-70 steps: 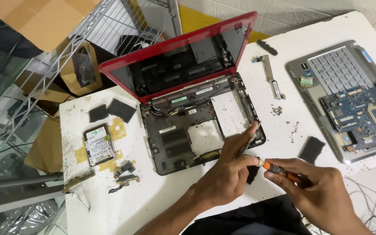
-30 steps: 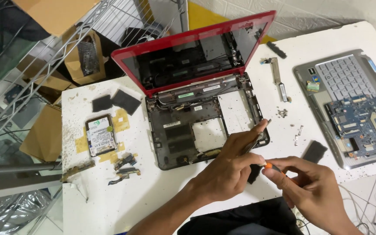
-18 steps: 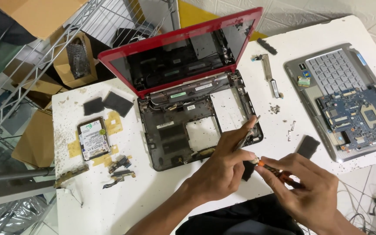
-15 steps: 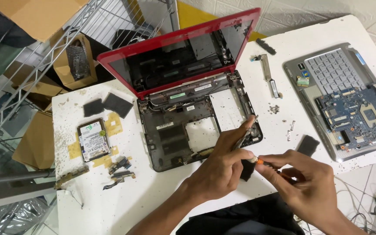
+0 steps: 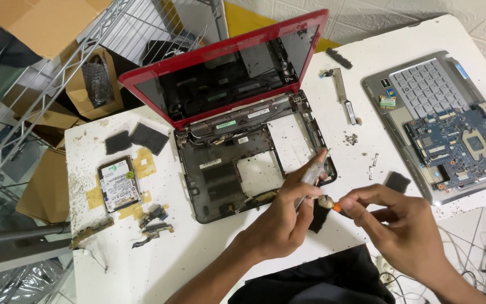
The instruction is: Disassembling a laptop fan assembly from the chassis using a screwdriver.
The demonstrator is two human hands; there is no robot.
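Your left hand [image 5: 279, 217] pinches a slim tool [image 5: 312, 174] at the red laptop [image 5: 237, 141]'s front-right edge — right hand [image 5: 397, 225] fingers grip an orange-handled screwdriver [image 5: 336, 207] just beside it, over bare desk [image 5: 198, 253].

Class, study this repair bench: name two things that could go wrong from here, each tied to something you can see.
1. The loose screws lie bare on the white table near the open red laptop; a sleeve might scatter them.
2. The left hand and right hand work close together at the orange-handled tool; a slip could jab a finger.
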